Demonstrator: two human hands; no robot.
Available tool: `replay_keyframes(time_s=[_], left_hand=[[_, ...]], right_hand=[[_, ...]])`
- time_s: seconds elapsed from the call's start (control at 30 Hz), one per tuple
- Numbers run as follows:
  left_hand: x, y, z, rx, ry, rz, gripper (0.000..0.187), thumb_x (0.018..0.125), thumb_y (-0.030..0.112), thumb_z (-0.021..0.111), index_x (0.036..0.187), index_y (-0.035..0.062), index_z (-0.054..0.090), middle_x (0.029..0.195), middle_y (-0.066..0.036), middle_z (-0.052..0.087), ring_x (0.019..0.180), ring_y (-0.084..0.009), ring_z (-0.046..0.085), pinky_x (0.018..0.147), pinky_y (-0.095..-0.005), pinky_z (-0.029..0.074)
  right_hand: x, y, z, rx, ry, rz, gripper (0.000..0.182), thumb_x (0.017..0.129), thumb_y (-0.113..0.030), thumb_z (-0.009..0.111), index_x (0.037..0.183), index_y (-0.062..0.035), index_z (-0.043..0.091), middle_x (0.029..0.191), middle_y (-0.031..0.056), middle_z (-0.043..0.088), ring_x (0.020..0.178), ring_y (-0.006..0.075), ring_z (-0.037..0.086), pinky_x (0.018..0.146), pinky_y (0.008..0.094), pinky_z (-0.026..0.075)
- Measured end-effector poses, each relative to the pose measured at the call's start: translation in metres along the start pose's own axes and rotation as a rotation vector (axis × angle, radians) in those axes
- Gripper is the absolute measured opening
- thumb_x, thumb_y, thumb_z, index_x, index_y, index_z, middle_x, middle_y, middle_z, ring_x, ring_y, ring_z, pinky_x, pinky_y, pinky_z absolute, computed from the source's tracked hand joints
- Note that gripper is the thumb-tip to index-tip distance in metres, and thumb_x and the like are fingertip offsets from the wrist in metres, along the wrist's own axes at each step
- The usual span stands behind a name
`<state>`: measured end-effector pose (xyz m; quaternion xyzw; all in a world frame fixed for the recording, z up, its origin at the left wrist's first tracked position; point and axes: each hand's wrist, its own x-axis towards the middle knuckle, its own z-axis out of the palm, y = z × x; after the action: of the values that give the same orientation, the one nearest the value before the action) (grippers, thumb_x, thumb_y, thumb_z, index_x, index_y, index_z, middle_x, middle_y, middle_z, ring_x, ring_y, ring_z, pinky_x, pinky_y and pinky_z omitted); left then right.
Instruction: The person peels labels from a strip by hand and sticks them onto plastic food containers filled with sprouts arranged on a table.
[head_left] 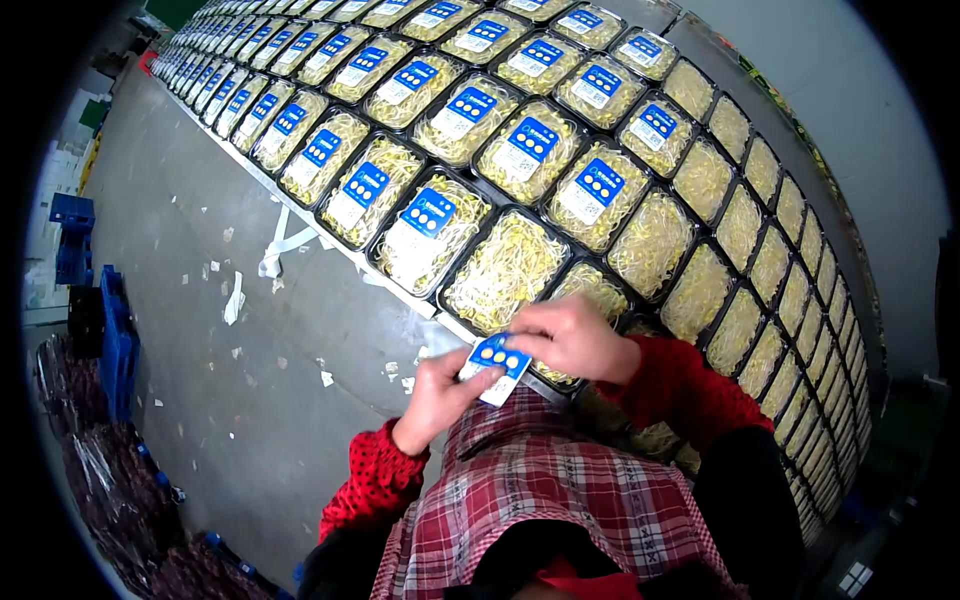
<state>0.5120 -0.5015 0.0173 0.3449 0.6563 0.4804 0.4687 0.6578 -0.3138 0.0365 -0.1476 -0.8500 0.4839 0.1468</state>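
Blue label (497, 362), pinched by the left hand (443, 393), has the inward-angled right hand (575, 340) pinching its top edge.

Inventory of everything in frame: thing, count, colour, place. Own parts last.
sprout packs: too many to count, pale yellow in black trays, rows from upper left to lower right
pack labels: many, blue and white, on packs at left and upper centre; packs at right show none
loose label: one or a stack, cannot tell, blue and white, between the hands
floor: one, grey, left
scraps: many, white, on floor
pallets: several, blue, left edge
wrapped bundles: several, dark purplish, lower left
apron: one, red-white check, lower centre
sleeves: two, red, dark-spotted
left hand: one, bare, on label
right hand: one, bare, on label
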Motion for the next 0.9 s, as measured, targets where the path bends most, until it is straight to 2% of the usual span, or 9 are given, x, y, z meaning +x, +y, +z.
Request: replay_keyframes(time_s=[0.1,0.13,0.3,0.43,0.5,0.63,0.67,0.73,0.9], left_hand=[[-0.040,-0.014,-0.022,-0.016,0.084,-0.282,0.020,0.088,0.015,0.077,0.092,-0.0039,0.073,0.071,-0.002,0.068,0.065,-0.0031,0.055,0.057,-0.0245,0.048],[-0.050,-0.031,-0.025,-0.066,0.109,-0.284,0.019,0.090,0.015,0.075,0.090,-0.0035,0.072,0.070,0.000,0.067,0.064,-0.0022,0.055,0.056,-0.0228,0.047],[-0.046,-0.025,-0.014,-0.143,0.103,-0.195,0.016,0.094,0.013,0.070,0.097,-0.0023,0.070,0.075,0.001,0.063,0.066,-0.0036,0.053,0.057,-0.0226,0.044],[-0.036,-0.015,-0.015,0.024,0.023,0.065,0.015,0.093,0.009,0.068,0.105,-0.0010,0.069,0.088,-0.006,0.060,0.076,-0.0140,0.055,0.069,-0.0282,0.045],[-0.030,-0.017,-0.010,0.031,-0.031,0.063,0.016,0.091,0.008,0.070,0.105,-0.0004,0.070,0.105,-0.010,0.063,0.089,-0.0175,0.060,0.078,-0.0298,0.048],[-0.021,-0.014,0.006,0.148,-0.074,0.243,0.023,0.087,0.009,0.074,0.109,0.0014,0.072,0.141,-0.014,0.050,0.125,-0.0235,0.049,0.100,-0.0386,0.045],[-0.016,-0.010,0.010,0.191,-0.104,0.334,0.023,0.087,0.008,0.075,0.108,0.0008,0.072,0.134,-0.013,0.056,0.117,-0.0200,0.053,0.096,-0.0358,0.047],[-0.013,-0.006,0.020,0.228,-0.151,0.427,0.022,0.087,0.007,0.075,0.108,0.0002,0.072,0.126,-0.012,0.062,0.109,-0.0166,0.057,0.091,-0.0330,0.050],[-0.045,-0.016,0.038,0.031,-0.192,-0.145,0.020,0.087,0.009,0.077,0.102,-0.0042,0.072,0.079,-0.004,0.072,0.068,-0.0066,0.060,0.064,-0.0249,0.053]], right_hand=[[0.032,0.008,-0.040,0.135,0.186,0.201,0.010,0.086,-0.012,0.071,0.087,-0.0022,0.070,0.069,0.0094,0.068,0.056,0.0105,0.061,0.051,0.0285,0.047],[0.045,0.011,-0.051,0.175,0.144,0.376,0.008,0.088,-0.004,0.069,0.092,0.0028,0.069,0.080,0.0057,0.072,0.070,0.0097,0.067,0.061,0.0239,0.053],[0.061,0.067,0.013,-0.619,0.074,0.267,0.039,0.076,-0.036,0.081,0.092,-0.0030,0.068,0.071,0.0191,0.068,0.067,0.0343,0.068,0.061,0.0437,0.053],[0.051,0.029,-0.008,-0.672,0.074,0.364,0.050,0.070,-0.043,0.084,0.097,-0.0043,0.067,0.070,0.0176,0.068,0.069,0.0364,0.069,0.063,0.0470,0.054],[0.020,0.032,-0.005,0.052,-0.154,0.413,0.046,0.081,-0.026,0.081,0.114,0.0021,0.065,0.080,0.0113,0.072,0.073,0.0156,0.069,0.069,0.0319,0.056],[-0.041,-0.001,0.021,0.216,-0.126,0.250,0.025,0.086,-0.011,0.075,0.106,0.0022,0.066,0.085,0.0106,0.072,0.074,0.0124,0.066,0.069,0.0284,0.053],[-0.051,-0.011,0.024,0.281,-0.066,0.300,0.029,0.082,-0.017,0.076,0.104,-0.0008,0.067,0.085,0.0185,0.071,0.075,0.0245,0.071,0.068,0.0357,0.053],[-0.074,-0.020,0.029,0.162,0.085,0.152,0.023,0.082,-0.018,0.075,0.098,-0.0031,0.068,0.076,0.0171,0.068,0.066,0.0282,0.069,0.061,0.0359,0.053],[-0.092,-0.011,0.002,-0.036,0.259,0.116,0.016,0.084,-0.017,0.074,0.090,-0.0043,0.068,0.067,0.0144,0.065,0.057,0.0271,0.066,0.052,0.0344,0.050]])
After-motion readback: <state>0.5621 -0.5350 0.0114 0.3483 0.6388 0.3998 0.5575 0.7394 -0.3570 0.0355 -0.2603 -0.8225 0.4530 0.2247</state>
